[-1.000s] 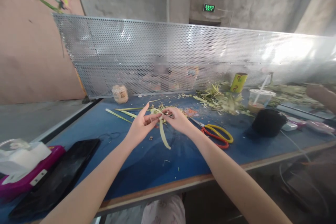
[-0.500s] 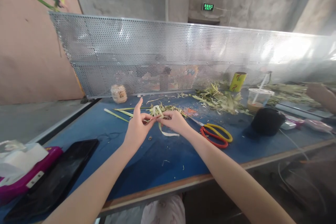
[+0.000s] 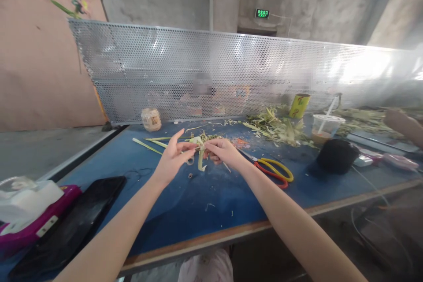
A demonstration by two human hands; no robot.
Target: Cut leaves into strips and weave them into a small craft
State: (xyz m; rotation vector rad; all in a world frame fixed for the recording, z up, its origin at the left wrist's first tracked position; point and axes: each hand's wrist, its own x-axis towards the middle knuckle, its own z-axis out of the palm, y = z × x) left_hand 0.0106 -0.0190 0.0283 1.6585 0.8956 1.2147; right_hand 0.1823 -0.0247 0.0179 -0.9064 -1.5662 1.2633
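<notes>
A pale green plant strip [image 3: 201, 161] hangs between my two hands over the blue table [image 3: 185, 211]. My left hand [image 3: 175, 156] pinches the strip's left side between thumb and fingers, with one finger raised. On the other side, the closed fingers of my right hand [image 3: 222, 152] grip the same strip. Green stalks [image 3: 147, 145] lie just left of my left hand. Behind the fingers is a small heap of plant scraps [image 3: 211, 136]. Scissors [image 3: 274, 169] with red and yellow handles rest right of my right hand.
A phone-like black slab [image 3: 71, 224] and a magenta box [image 3: 49, 216] are at left. Farther back stand a string roll [image 3: 151, 120] and a perforated metal screen [image 3: 185, 70]. To the right are leaf scraps [image 3: 280, 128], a cup [image 3: 325, 128], a black roll [image 3: 337, 156] and another person's hand [image 3: 398, 121].
The strip's loose end, which curled out to the right, now hangs down between my hands. My right hand's fingers have curled, and my left thumb and fingers have shifted slightly.
</notes>
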